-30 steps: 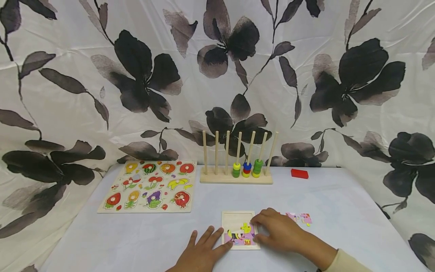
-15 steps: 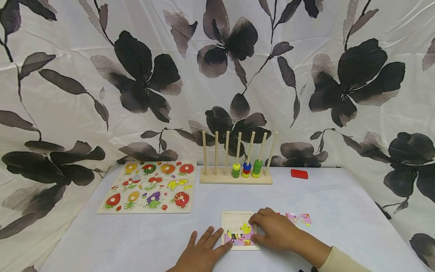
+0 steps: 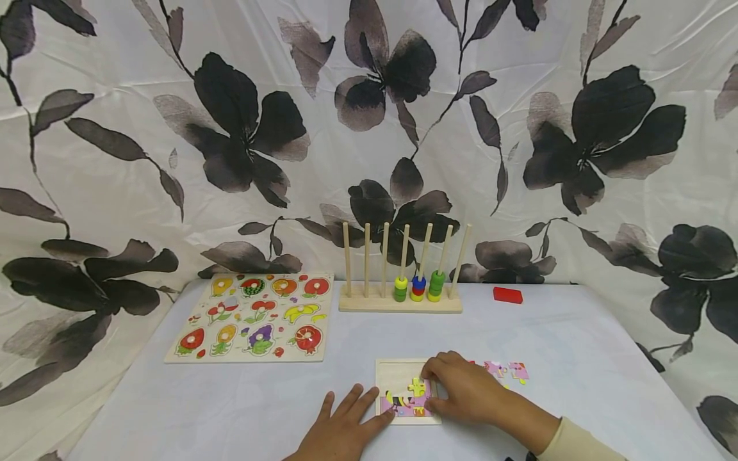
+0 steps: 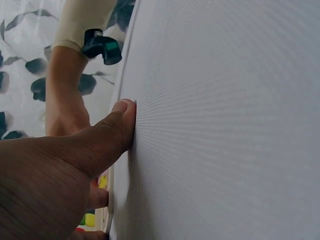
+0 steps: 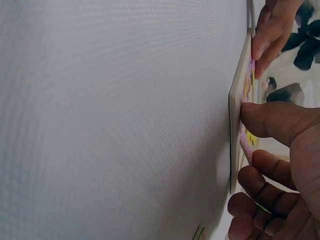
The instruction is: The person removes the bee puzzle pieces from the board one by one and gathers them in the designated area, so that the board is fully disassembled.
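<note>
A small wooden jigsaw tray lies on the table, its lower part filled with pink and yellow pieces showing a striped bee-like picture. My left hand rests at its left edge with fingers spread, the thumb touching the lower pieces. Over the right edge, my right hand pinches a pink and yellow puzzle piece between thumb and index finger. That piece sits slightly tilted against the tray in the right wrist view; the fingers hide part of it. Loose pink puzzle pieces lie just beyond the right hand.
A fruit peg puzzle board lies at the back left. Behind the tray stands a wooden bead rack with coloured rings on several pegs. A red block is at the back right, before a floral curtain.
The right hand has shifted slightly left over the tray with the puzzle piece, uncovering more of the loose pieces. My left hand has stayed in place.
</note>
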Demonstrator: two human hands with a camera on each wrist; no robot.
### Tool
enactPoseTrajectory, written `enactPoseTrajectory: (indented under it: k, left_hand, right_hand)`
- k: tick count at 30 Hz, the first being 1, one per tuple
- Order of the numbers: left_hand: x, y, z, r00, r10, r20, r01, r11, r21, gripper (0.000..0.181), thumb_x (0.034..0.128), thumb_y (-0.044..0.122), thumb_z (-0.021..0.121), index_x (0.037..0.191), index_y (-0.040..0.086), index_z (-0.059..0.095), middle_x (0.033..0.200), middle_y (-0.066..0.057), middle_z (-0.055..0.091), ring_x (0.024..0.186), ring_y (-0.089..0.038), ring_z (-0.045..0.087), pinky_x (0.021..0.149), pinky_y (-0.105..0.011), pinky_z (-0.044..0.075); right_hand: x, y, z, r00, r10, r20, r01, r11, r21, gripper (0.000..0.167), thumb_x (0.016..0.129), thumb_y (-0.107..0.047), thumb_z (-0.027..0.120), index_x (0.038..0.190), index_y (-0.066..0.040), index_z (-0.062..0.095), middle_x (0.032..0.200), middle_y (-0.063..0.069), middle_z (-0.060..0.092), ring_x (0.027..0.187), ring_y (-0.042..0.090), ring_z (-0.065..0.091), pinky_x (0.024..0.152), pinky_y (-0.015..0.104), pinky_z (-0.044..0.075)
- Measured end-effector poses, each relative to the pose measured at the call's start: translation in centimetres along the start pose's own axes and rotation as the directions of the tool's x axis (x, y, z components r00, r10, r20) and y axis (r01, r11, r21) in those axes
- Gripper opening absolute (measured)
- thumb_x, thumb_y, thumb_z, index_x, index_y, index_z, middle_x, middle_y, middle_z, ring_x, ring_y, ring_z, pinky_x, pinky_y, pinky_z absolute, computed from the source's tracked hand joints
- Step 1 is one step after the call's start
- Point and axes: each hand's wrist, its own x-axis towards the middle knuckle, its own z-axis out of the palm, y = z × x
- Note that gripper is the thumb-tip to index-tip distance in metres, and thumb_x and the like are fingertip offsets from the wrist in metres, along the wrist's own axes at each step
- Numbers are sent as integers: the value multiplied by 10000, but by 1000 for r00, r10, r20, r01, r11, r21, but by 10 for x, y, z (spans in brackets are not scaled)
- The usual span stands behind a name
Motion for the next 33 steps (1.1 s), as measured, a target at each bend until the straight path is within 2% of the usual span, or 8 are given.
enactPoseTrajectory:
  k: [9,21,33]
  left_hand:
    - [1,0,0,1000,-8,8,8,1000,-4,905,749,879,586,1527,433,464,1641,24,324,1493,-316,304,1102,-720,272]
    - [1,2,-2,999,-27,25,27,1000,-10,922,736,878,602,1535,444,446,1647,26,315,1502,-316,286,1113,-720,250]
    - [2,1,-1,999,-31,38,32,999,-19,925,734,880,603,1537,447,442,1652,22,310,1507,-324,279,1114,-725,243]
  right_hand:
    - [1,1,1,1000,-9,6,9,1000,0,354,821,-351,862,1099,-214,690,1002,-134,604,1010,114,551,881,391,563]
    - [1,0,0,999,-42,-9,42,999,0,360,825,-346,857,1115,-191,711,1035,-122,611,1030,111,533,866,356,552]
    - [1,-1,0,998,-61,-24,60,998,-8,374,819,-319,867,1125,-175,709,1016,-123,596,982,93,505,864,332,543]
